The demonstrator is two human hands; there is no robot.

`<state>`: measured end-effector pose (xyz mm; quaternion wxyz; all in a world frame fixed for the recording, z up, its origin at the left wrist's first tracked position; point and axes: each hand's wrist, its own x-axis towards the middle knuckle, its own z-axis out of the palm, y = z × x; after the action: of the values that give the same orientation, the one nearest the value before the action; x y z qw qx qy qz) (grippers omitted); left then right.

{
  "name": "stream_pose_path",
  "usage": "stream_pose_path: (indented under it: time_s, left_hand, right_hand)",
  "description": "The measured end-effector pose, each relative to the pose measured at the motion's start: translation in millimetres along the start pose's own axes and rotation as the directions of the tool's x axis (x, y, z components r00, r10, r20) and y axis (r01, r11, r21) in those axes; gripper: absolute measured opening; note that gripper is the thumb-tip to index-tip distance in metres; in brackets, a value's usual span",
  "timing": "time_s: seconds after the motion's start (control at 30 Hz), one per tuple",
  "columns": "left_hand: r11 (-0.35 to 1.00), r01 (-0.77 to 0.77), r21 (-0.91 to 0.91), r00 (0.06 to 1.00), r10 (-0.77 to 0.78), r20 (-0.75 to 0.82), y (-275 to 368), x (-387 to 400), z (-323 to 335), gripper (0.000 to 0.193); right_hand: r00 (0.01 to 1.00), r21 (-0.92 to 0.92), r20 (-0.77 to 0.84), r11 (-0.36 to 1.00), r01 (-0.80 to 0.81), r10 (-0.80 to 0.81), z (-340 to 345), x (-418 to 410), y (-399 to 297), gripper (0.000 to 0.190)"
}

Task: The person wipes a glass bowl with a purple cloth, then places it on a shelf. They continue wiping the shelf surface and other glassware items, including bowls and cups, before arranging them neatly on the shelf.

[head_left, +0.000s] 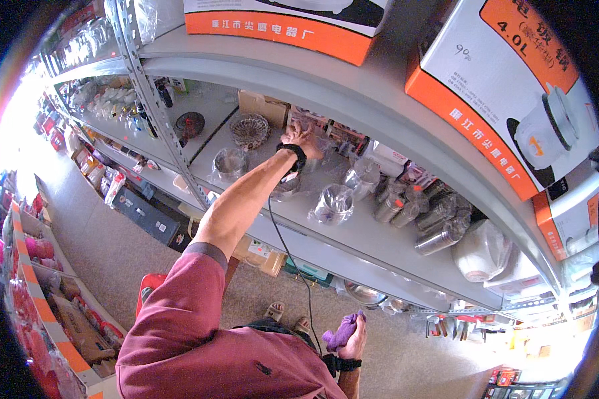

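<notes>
My left hand [302, 140] reaches deep onto the metal shelf [299, 217], with its fingers bent by a clear plastic-wrapped item [324, 142]; whether it grips this is unclear. A woven-look round basket [250, 131] and a plastic-wrapped round container [230, 164] stand left of it. Under my left wrist another container [285, 188] is partly hidden by the arm. To the right are a plastic-wrapped glass-like bowl [332, 203] and a wrapped clear container [362, 178]. My right hand [354, 341], low beside my body, holds a bunched purple cloth [344, 331].
Wrapped metal canisters [442, 224] and a white wrapped pot [481, 249] stand farther right. A perforated upright post [152, 104] rises at left. Rice cooker boxes [499, 95] sit on the shelf above. A black cable [299, 269] hangs from my left wrist. A red stool [149, 287] is behind my left arm.
</notes>
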<state>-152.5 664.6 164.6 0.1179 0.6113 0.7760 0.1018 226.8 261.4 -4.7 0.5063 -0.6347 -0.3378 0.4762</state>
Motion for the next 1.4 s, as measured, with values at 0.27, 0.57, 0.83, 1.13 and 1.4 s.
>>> stream_pose_path:
  time_s: [0.27, 0.57, 0.83, 1.13, 1.4]
  left_hand:
    - [0.994, 0.083, -0.071, 0.995, -0.087, -0.049, -25, 8, -1, 0.124]
    - [0.945, -0.239, -0.224, 0.959, 0.194, -0.205, -97, -49, -40, 0.053]
    - [0.893, -0.412, -0.182, 0.895, 0.359, -0.263, -157, -105, 31, 0.034]
    - [0.422, 0.011, -0.906, 0.971, 0.214, 0.111, -158, -103, 44, 0.059]
    - [0.543, -0.047, -0.838, 0.994, 0.106, 0.012, -151, -112, 55, 0.055]
  right_hand:
    - [0.943, 0.228, 0.049, 0.915, -0.333, 0.330, 10, -2, -34, 0.035]
    - [0.969, 0.161, 0.079, 0.956, -0.246, 0.236, 3, 6, -21, 0.041]
    - [0.867, 0.104, 0.140, 0.864, -0.493, 0.478, 20, 7, -40, 0.051]
    - [0.933, 0.107, 0.217, 0.943, -0.316, 0.288, 8, 6, -8, 0.041]
    - [0.912, 0.015, 0.079, 0.915, -0.404, 0.402, 4, 4, 4, 0.057]
